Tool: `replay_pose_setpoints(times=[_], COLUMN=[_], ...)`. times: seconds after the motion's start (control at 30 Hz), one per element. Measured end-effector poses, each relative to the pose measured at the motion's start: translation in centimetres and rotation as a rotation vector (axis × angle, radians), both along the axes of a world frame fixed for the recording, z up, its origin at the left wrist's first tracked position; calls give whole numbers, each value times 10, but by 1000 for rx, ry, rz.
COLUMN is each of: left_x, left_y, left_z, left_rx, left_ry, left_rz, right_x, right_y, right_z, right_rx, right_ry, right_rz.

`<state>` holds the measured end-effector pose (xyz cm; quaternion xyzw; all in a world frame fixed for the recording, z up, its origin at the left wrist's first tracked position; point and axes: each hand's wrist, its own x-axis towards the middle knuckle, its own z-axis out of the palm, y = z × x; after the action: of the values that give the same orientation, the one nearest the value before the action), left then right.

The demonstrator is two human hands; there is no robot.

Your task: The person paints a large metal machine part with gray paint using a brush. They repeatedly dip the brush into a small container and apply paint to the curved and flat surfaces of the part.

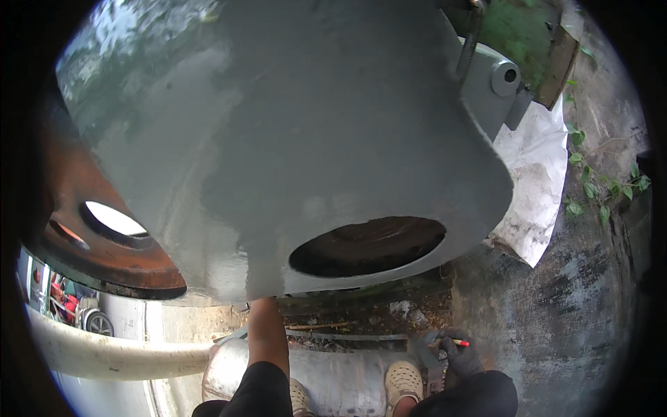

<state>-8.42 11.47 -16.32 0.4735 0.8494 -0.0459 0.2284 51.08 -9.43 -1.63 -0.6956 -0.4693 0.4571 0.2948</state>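
A large grey-painted metal panel [347, 153] fills most of the view, glossy, with an oval hole [368, 247] near its lower edge. My bare left forearm [268, 337] reaches up from a black sleeve and passes out of sight behind that lower edge, so my left hand is hidden. At the lower right, my right hand [462, 358] wears a dark grey glove. Its fingers are closed around a slim stick with a red tip [462, 343]; what kind of tool it is cannot be made out. A notched metal piece [435, 375] stands beside the glove.
My beige clogs [403, 382] rest on a rounded silvery metal drum [340, 375]. A rusty plate with holes [125, 257] and a pale pipe [125, 351] lie left. At right are a white sheet [535, 181], a vine [604, 184] and a stained wall [535, 313].
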Motion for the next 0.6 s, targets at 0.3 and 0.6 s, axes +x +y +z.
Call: replay_pose_setpoints(times=[0.3, 0.6], left_x=[1, -33], left_y=[-7, -92], left_z=[-5, 22], left_rx=[-37, 21], left_ry=[24, 91], left_rz=[-5, -133], right_x=[8, -25], right_y=[9, 58], right_z=[-1, 15], right_rx=[52, 397], right_ry=[5, 106], right_rz=[2, 14])
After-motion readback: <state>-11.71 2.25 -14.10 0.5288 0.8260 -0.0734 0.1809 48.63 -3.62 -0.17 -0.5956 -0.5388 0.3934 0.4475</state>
